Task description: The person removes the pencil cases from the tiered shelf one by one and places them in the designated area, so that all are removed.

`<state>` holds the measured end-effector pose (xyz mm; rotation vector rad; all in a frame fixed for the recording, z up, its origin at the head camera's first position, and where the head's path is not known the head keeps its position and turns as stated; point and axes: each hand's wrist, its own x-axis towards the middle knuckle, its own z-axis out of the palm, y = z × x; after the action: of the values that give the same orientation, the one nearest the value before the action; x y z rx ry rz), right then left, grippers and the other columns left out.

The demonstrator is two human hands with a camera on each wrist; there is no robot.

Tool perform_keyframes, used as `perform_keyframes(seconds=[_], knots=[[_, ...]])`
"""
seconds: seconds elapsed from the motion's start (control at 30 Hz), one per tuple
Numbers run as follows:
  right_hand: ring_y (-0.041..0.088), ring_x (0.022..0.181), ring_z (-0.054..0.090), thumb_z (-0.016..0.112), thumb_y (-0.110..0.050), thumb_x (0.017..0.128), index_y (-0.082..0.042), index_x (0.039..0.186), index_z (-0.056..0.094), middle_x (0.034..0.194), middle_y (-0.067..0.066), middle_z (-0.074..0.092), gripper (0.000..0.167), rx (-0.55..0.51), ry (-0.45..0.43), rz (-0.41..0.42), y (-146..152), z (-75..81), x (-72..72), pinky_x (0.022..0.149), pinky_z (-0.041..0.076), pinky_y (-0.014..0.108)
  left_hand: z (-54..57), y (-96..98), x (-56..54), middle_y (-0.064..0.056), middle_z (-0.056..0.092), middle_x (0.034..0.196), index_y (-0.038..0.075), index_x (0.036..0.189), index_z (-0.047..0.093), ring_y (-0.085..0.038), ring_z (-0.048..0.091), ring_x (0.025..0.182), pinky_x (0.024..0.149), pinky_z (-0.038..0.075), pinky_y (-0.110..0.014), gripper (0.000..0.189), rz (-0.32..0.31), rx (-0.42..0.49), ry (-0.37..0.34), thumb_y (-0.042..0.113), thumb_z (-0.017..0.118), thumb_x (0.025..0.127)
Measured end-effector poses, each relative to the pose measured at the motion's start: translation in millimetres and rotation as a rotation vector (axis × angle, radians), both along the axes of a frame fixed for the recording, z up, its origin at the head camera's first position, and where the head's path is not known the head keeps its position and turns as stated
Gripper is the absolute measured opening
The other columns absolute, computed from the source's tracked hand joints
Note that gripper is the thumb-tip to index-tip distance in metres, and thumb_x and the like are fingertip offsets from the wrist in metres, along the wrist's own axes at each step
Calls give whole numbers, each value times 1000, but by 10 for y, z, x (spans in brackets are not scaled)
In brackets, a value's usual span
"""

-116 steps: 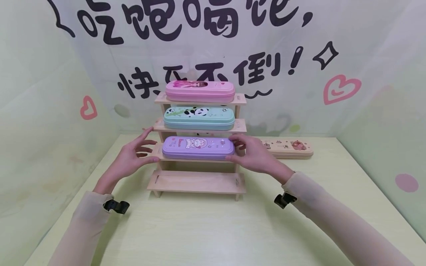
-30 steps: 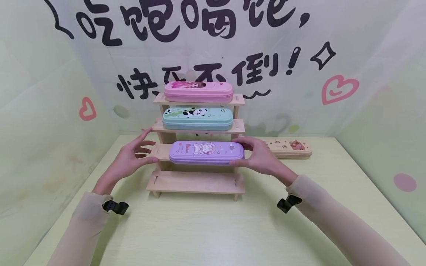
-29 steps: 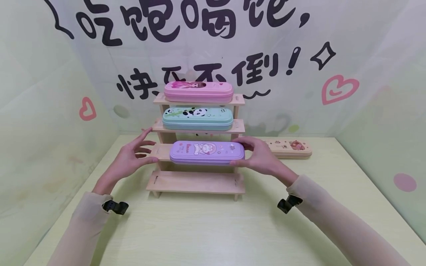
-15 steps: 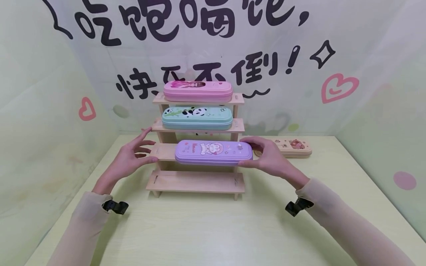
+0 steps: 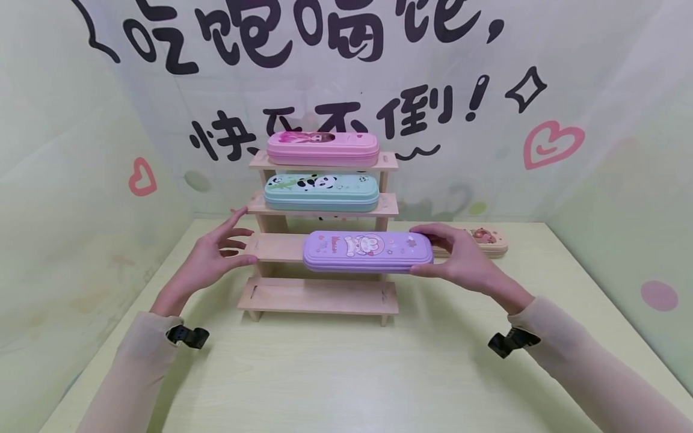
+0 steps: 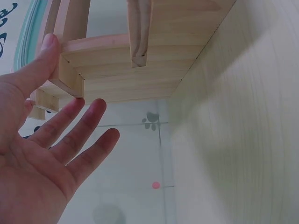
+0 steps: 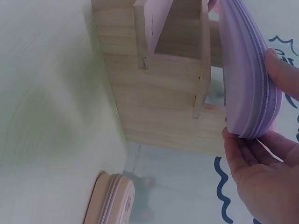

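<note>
My right hand (image 5: 460,258) grips the right end of a purple zippered pencil case (image 5: 368,251) with a cartoon rabbit on its lid. The case sticks out past the right side of the wooden step rack (image 5: 319,296), at the height of its second shelf from the bottom. In the right wrist view the purple case (image 7: 247,70) is between thumb and fingers. My left hand (image 5: 213,258) stays at the rack's left side, fingers spread, thumb by the second shelf's end. The left wrist view shows this hand (image 6: 42,144) holding nothing, its fingertips by the rack's edge.
A pink pencil case (image 5: 323,148) lies on the top shelf and a mint panda pencil case (image 5: 322,192) on the shelf below. A beige pencil case (image 5: 489,239) lies on the table (image 5: 325,373) behind my right hand. Printed cloth walls enclose the table.
My right hand has taken the purple pencil case and drawn it rightward and slightly toward me, partly off its shelf. The left hand has hardly moved.
</note>
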<state>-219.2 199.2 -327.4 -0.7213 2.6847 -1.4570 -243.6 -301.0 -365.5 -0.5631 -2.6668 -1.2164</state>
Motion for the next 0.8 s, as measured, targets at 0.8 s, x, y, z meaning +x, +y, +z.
perform_keyframes(seconds=[0.8], knots=[[12,117,61,92,-6,82,-3,143,63,141,9,58,68,-14,94,47,554,-45,184,100,46,14,0,-2,-3,-19,63,142,37,169,21,-39,68,116,96,55,-50,107,-8,6,2,20,89,88]])
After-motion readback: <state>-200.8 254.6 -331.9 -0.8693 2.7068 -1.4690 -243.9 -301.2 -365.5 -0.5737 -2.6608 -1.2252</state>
